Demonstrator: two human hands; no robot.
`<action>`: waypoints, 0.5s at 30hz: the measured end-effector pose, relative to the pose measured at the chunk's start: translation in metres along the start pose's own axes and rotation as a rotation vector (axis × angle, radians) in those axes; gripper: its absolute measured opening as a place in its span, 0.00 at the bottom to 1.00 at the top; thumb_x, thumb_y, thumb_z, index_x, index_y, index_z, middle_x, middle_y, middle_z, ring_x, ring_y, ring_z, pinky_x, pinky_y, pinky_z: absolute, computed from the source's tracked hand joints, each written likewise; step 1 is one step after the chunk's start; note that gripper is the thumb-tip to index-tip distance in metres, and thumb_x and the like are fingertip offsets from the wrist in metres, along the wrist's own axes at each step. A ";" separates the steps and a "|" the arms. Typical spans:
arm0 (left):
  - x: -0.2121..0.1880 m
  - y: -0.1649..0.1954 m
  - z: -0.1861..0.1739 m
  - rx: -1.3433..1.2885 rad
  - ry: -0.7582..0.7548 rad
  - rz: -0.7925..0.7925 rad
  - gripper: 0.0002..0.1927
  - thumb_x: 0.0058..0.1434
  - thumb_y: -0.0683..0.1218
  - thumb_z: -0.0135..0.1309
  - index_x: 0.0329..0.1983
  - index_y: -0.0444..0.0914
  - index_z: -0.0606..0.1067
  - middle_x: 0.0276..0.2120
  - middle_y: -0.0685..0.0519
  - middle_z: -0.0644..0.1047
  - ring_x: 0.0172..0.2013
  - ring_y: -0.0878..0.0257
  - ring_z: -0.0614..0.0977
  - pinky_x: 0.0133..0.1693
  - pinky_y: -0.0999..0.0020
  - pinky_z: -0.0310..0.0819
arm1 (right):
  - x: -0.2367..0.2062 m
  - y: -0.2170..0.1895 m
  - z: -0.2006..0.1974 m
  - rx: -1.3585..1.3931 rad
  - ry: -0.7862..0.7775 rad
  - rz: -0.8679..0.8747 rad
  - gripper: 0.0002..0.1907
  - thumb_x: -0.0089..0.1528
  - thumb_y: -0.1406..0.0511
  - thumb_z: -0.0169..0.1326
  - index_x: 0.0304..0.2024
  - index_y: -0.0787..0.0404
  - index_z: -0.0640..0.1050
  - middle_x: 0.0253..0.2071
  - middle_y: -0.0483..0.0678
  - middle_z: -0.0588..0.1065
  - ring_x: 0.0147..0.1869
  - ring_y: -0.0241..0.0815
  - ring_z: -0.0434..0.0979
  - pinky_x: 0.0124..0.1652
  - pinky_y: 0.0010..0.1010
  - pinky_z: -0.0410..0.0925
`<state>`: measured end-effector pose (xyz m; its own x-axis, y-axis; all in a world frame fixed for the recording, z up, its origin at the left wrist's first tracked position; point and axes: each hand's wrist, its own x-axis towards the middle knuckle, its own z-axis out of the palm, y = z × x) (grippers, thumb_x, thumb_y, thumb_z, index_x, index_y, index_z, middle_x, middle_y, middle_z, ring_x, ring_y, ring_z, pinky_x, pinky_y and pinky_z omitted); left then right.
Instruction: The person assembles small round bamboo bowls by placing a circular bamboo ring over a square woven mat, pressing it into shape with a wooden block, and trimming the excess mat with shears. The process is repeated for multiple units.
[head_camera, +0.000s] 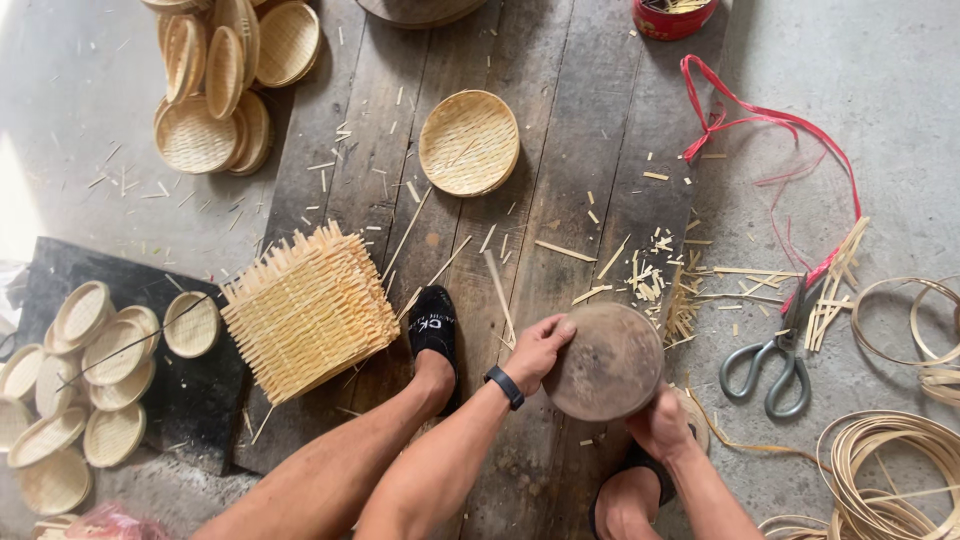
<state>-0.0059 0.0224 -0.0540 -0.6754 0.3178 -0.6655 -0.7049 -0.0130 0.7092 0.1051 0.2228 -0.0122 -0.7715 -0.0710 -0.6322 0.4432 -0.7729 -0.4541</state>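
Observation:
My left hand (538, 345) grips the left rim of a round brown wooden mould (605, 362) held low over the plank floor. My right hand (660, 425) holds the same mould from below right, its fingers partly hidden behind it. A black band sits on my left wrist. A finished round woven bamboo tray (468, 142) lies on the planks farther ahead. A stack of square woven bamboo mats (308, 312) rests to the left of my black-shoed foot (433, 328).
Grey scissors (775, 358) lie right of the mould, beside bamboo offcuts (655, 275) and a red ribbon (770, 130). Coiled bamboo strips (885, 465) sit at the lower right. More woven trays are piled at the top left (215, 80) and on a black board at left (85, 380).

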 end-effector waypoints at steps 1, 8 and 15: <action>-0.003 -0.005 -0.002 -0.182 0.037 0.019 0.23 0.64 0.51 0.60 0.60 0.38 0.77 0.48 0.56 0.82 0.46 0.68 0.80 0.49 0.71 0.75 | 0.002 -0.003 0.012 0.002 -0.012 0.007 0.29 0.67 0.58 0.40 0.66 0.69 0.66 0.65 0.58 0.70 0.69 0.53 0.68 0.67 0.48 0.59; -0.007 0.017 -0.038 0.191 0.054 0.188 0.24 0.65 0.46 0.60 0.64 0.37 0.74 0.49 0.49 0.82 0.48 0.62 0.81 0.51 0.67 0.76 | -0.002 -0.006 0.033 -0.262 0.107 -0.064 0.25 0.69 0.55 0.40 0.62 0.65 0.70 0.59 0.54 0.74 0.60 0.48 0.75 0.55 0.43 0.70; -0.078 0.116 -0.155 1.480 0.350 0.408 0.41 0.56 0.44 0.65 0.72 0.45 0.62 0.67 0.46 0.68 0.67 0.51 0.67 0.68 0.54 0.64 | -0.001 0.036 -0.023 -0.455 0.242 0.033 0.20 0.66 0.57 0.50 0.50 0.68 0.75 0.43 0.56 0.79 0.42 0.49 0.82 0.34 0.39 0.78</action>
<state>-0.0682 -0.1512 0.0440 -0.9221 0.2957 -0.2496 0.2175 0.9295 0.2977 0.1322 0.2092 -0.0426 -0.6497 0.0988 -0.7537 0.6609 -0.4165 -0.6243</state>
